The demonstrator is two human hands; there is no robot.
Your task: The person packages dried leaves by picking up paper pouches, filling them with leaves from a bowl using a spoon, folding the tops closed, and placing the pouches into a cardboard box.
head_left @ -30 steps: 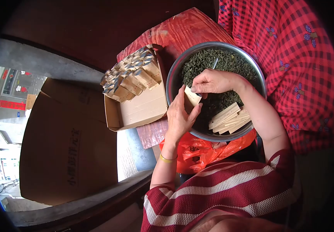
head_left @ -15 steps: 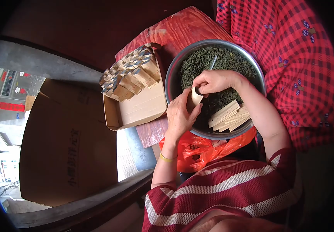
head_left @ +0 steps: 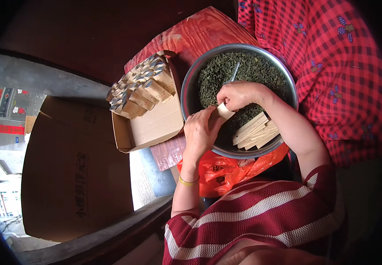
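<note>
A small cream paper packet (head_left: pixel 224 111) is in my left hand (head_left: pixel 199 130), which grips it between thumb and fingers above the near-left part of a metal basin (head_left: pixel 185 90). My right hand (head_left: pixel 240 95) has its fingers closed at the packet's upper end, covering its mouth. Dark green dried leaves (head_left: pixel 266 66) fill much of the basin. A thin pale handle (head_left: pixel 235 70) sticks up from the leaves just beyond my right hand; its lower end is hidden. Below my right forearm, several flat cream packets (head_left: pixel 253 132) lie fanned inside the basin.
Left of the basin, a cardboard tray (head_left: pixel 149 130) holds many upright filled packets (head_left: pixel 140 86) with dark tops. An orange-red plastic bag (head_left: pixel 219 174) hangs below the basin. Red checked cloth (head_left: pixel 328 66) lies to the right, and a large cardboard box (head_left: pixel 76 168) to the left.
My right fingers have closed over the packet's mouth, which showed dark and open before. The packet is tilted more toward my right hand. The whole view has shifted slightly.
</note>
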